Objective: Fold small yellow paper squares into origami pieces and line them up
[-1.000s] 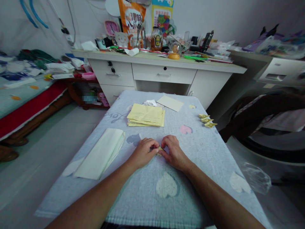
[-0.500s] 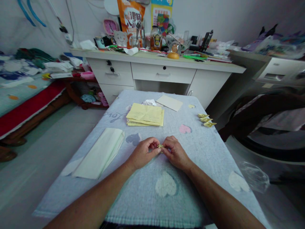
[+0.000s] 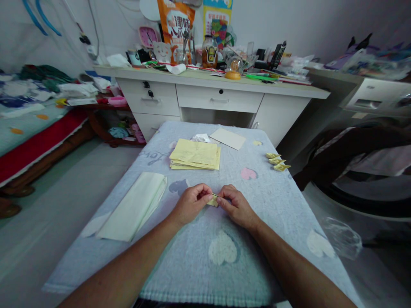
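Between my two hands is a small piece of folded yellow paper (image 3: 212, 200), held just over the cloth. My left hand (image 3: 192, 201) pinches its left side with thumb and fingers. On the other side my right hand (image 3: 236, 204) grips the paper's right edge, fingers curled and thumb pressed on it. Parts of the paper are hidden by the fingers. Beyond the hands lies a stack of yellow paper sheets (image 3: 195, 154). Several small folded yellow paper boats (image 3: 277, 162) sit in a row near the table's right edge.
A folded pale green-white paper bundle (image 3: 133, 207) lies on the left of the cloth-covered table (image 3: 189, 261). Behind the yellow stack are a crumpled white tissue (image 3: 201, 137) and a cream card (image 3: 227, 138). A cluttered white desk (image 3: 221, 96) stands beyond; a washing machine (image 3: 372, 98) is at right.
The folded paper between my fingers has turned, so a flatter, broader yellow face shows now. Both hands stay in nearly the same place, with the fingers slightly shifted.
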Tool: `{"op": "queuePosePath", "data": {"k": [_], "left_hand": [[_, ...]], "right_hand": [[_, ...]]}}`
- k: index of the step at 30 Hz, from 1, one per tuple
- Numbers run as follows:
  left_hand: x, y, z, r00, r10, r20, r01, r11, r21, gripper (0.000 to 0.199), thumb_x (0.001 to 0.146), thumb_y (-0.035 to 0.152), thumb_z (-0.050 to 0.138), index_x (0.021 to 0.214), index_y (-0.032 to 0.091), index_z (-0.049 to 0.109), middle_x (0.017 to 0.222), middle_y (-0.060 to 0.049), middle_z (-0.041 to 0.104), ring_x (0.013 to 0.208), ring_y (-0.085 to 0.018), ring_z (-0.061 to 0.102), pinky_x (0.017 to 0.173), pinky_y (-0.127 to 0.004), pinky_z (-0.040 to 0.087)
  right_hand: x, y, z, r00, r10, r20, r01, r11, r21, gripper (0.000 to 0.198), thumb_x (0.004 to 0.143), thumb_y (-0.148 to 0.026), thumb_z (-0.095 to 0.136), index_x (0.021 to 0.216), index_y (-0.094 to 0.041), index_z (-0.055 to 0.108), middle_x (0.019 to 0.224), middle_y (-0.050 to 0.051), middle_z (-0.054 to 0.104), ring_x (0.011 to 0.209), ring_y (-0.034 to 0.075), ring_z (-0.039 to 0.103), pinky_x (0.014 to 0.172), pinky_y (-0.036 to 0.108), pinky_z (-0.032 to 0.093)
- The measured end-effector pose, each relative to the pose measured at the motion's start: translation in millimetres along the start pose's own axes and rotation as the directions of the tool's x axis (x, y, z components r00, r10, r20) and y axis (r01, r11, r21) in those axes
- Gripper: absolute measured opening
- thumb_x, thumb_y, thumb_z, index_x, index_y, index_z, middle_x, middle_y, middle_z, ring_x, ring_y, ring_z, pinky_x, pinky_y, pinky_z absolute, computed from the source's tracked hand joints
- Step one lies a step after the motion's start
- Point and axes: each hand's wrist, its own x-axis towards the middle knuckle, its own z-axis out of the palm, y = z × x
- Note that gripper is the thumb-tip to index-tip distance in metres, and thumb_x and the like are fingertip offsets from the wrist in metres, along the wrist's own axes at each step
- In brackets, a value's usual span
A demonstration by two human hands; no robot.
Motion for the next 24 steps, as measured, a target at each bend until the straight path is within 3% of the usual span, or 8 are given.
{"op": "queuePosePath", "data": {"k": [3, 7, 12, 19, 24], "left_hand": [[-0.1, -1.6, 0.8, 1.0, -0.007, 0.003, 0.007, 1.0, -0.025, 0.011, 0.082, 0.026, 0.058, 0.08, 0.015, 0.057, 0.07, 0.003, 0.053, 0.066, -0.01, 0.05, 0.062, -0.021, 0.041], [0.0, -5.3, 1.6, 0.999, -0.045, 0.022, 0.047, 0.996, -0.074, 0.019, 0.081, 0.027, 0.059, 0.097, 0.015, 0.06, 0.076, 0.001, 0.06, 0.071, -0.013, 0.057, 0.066, -0.023, 0.045], [-0.2, -4.1, 1.0, 0.998, -0.04, 0.054, 0.041, 0.999, -0.01, 0.016, 0.083, 0.029, 0.058, 0.086, 0.014, 0.065, 0.074, 0.0, 0.062, 0.069, -0.013, 0.056, 0.064, -0.023, 0.043], [-0.4, -0.9, -0.5, 0.999, -0.034, 0.021, 0.034, 0.999, 0.003, 0.016, 0.082, 0.025, 0.056, 0.087, 0.014, 0.066, 0.077, -0.001, 0.064, 0.072, -0.014, 0.056, 0.066, -0.023, 0.043], [-1.3, -1.0, 0.0, 1.0, -0.023, 0.021, 0.023, 1.0, 0.012, 0.017, 0.083, 0.025, 0.055, 0.09, 0.015, 0.066, 0.08, -0.002, 0.065, 0.074, -0.015, 0.059, 0.068, -0.024, 0.045]], "right_hand": [[0.7, -1.2, 0.3, 1.0, -0.008, -0.015, 0.008, 1.0, 0.012, 0.027, 0.094, -0.032, 0.046, 0.072, -0.019, 0.056, 0.073, 0.001, 0.055, 0.08, 0.016, 0.051, 0.078, 0.03, 0.039], [0.8, -2.0, -0.5, 0.999, -0.032, -0.018, 0.032, 0.999, 0.006, 0.029, 0.094, -0.033, 0.046, 0.07, -0.019, 0.055, 0.071, 0.001, 0.055, 0.078, 0.016, 0.05, 0.077, 0.03, 0.039], [0.5, -0.9, -2.1, 1.0, -0.023, 0.014, 0.023, 1.0, 0.009, 0.034, 0.094, -0.035, 0.045, 0.066, -0.019, 0.055, 0.067, 0.0, 0.054, 0.075, 0.016, 0.051, 0.078, 0.031, 0.038], [-0.1, 2.1, -2.1, 1.0, 0.003, -0.018, -0.001, 0.994, 0.107, 0.011, 0.082, -0.026, 0.055, 0.075, -0.019, 0.06, 0.075, 0.002, 0.056, 0.08, 0.018, 0.05, 0.076, 0.031, 0.037], [-0.5, 1.6, -2.5, 0.999, 0.034, -0.024, -0.03, 0.988, 0.154, 0.016, 0.084, -0.024, 0.051, 0.074, -0.019, 0.061, 0.075, 0.002, 0.057, 0.079, 0.017, 0.051, 0.076, 0.031, 0.037]]}}
